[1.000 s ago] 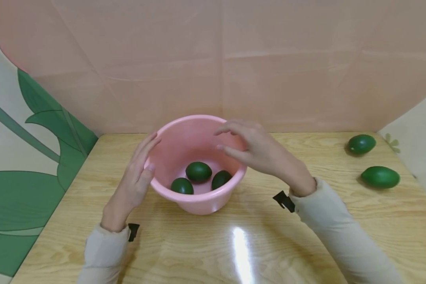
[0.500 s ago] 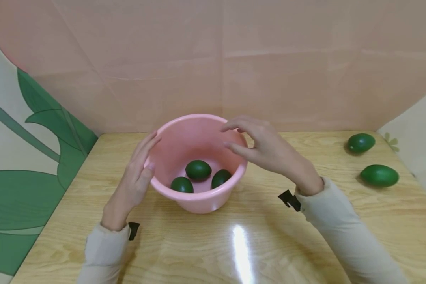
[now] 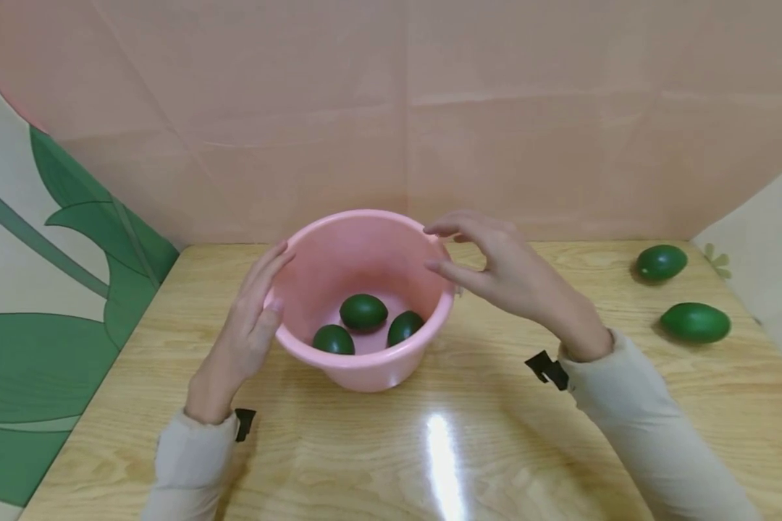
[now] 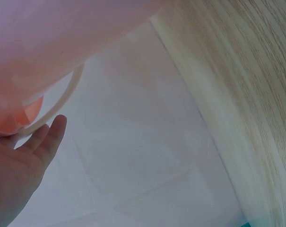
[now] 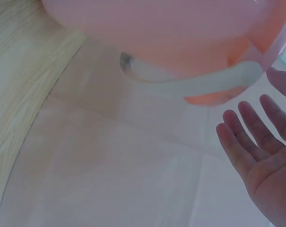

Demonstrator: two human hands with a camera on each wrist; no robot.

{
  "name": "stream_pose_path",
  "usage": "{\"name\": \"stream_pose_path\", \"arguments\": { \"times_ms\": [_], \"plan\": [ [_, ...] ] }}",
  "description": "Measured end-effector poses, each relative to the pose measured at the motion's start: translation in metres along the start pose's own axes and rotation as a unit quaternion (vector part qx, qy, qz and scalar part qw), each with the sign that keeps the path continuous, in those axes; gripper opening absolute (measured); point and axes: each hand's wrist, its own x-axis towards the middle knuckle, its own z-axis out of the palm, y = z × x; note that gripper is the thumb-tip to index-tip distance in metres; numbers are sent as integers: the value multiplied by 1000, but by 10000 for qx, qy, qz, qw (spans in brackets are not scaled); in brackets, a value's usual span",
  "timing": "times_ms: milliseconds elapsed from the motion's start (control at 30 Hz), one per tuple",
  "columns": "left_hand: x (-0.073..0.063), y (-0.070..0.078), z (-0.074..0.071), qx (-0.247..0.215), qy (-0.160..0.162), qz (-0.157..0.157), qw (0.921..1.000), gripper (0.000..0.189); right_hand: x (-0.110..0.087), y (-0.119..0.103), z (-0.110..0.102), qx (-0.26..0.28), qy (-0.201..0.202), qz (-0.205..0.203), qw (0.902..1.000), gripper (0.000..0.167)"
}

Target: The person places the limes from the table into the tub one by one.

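In the head view a pink bucket (image 3: 365, 373) stands upright on the table. Inside it lie three dark green, egg-shaped fruits, one farther back (image 3: 363, 312), one at front left (image 3: 333, 340) and one at front right (image 3: 405, 329). My left hand (image 3: 237, 336) rests along the bucket's left rim with fairly straight fingers. Over the right rim my right hand (image 3: 505, 271) hovers, its fingers loosely bent and nothing between them. From the right wrist view, its fingers spread beside the bucket's pale handle (image 5: 199, 85). The left wrist view has my left fingers (image 4: 53, 137) by the handle too.
Two more green fruits lie on the table's right side, one near the back (image 3: 661, 263) and one closer (image 3: 696, 323). A pinkish sheet (image 3: 528, 130) rises behind the wooden table (image 3: 339, 456). A leaf-patterned panel (image 3: 32, 369) flanks the left.
My right hand has drawn rightward, from over the bucket's inside to its right rim. The left hand, bucket and fruits look the same.
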Motion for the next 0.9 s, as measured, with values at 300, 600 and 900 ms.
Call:
{"name": "stream_pose_path", "arguments": {
  "times_ms": [300, 600, 900],
  "plan": [
    [-1, 0, -1, 7, -12, -29, 10000, 57, -9, 9, -5, -179, 64, -122, 9997, 36],
    [-2, 1, -2, -15, 13, -34, 10000, 57, -16, 17, -8, -354, 162, -261, 9989, 38],
    [-3, 1, -2, -26, 20, -30, 10000, 56, -22, 22, -13, -530, 221, -218, 9981, 38]
  ]
}}
